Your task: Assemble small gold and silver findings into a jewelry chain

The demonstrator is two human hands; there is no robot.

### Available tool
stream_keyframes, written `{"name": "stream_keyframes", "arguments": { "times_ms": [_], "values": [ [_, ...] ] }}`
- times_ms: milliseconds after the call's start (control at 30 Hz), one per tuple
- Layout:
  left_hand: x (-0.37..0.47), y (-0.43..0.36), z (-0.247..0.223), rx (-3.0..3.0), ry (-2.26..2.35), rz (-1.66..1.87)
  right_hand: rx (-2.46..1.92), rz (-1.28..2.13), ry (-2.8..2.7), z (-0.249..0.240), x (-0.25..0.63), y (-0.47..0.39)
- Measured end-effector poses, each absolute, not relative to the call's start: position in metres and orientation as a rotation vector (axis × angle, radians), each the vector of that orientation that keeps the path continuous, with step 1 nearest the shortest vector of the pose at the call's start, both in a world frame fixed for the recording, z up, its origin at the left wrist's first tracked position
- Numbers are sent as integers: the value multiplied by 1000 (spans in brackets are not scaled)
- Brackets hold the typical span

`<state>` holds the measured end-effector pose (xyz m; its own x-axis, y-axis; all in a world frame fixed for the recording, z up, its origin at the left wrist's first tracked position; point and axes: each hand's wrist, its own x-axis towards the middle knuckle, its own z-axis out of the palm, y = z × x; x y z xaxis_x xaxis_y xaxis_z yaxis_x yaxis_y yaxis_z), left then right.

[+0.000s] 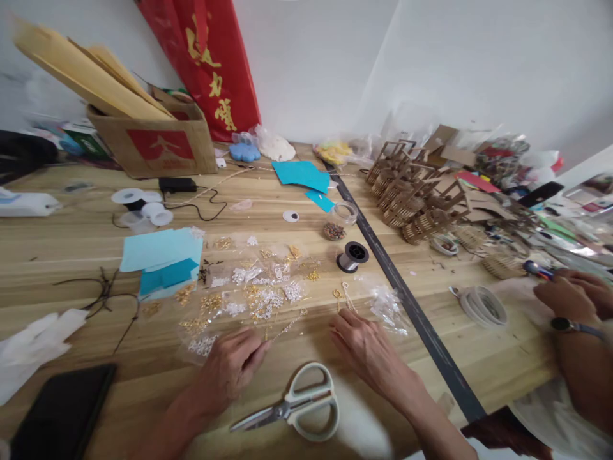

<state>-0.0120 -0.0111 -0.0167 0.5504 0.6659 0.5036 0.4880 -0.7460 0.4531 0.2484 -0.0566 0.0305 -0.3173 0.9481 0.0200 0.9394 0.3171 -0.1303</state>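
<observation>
My left hand point(232, 363) is closed, thumb and forefinger pinched at the lower end of a thin chain point(287, 326) with a small ring at its far end. To the right, my right hand point(364, 348) rests low over the table, fingers bent downward and together. A silver chain point(348, 297) and a gold-coloured chain piece point(336, 294) lie at its fingertips; what is in them is hidden. Scissors point(299, 406) with pale handles lie between my forearms. Clear bags of small gold and silver jewellery parts point(265, 300) spread beyond my left hand.
Beyond my right hand are a wire spool point(353, 257), a jar of beads point(340, 220) and a clear bag point(385, 306). A dark strip point(402, 287) crosses the table. At right, another person's hands point(575, 294) work near wooden baskets point(412, 191). A black phone point(62, 412) lies left.
</observation>
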Motion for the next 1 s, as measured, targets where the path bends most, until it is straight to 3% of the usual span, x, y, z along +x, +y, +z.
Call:
{"name": "stream_keyframes", "arguments": {
  "times_ms": [433, 1000],
  "values": [
    [-32, 3, -9, 2017, 1427, 1070, -1652, 206, -2492, 28, 186, -7],
    [-30, 6, -21, 2100, 1270, 1173, -1308, 257, -2380, -13, 180, -3]
  ]
}}
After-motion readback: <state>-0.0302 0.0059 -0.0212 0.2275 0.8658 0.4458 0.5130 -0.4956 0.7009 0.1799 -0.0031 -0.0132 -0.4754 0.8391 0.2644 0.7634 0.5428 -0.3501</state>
